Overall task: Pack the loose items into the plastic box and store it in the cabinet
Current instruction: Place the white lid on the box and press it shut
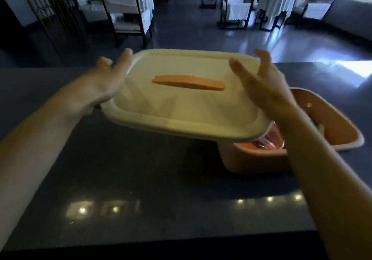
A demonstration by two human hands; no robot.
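Left-hand (100, 86) grip on lid (181, 106)

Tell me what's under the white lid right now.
The white lid, held at its left edge by the left hand, hangs above the dark counter and partly over the orange box. Blurred contents show; the rest is covered.

A dark, glossy table (124, 179) fills the lower view, small ceiling lights mirrored in its near part. Toward its right side stands an open salmon-pink plastic box (251, 162), directly on the surface, with blurred items inside. The rest of the visible surface is bare.
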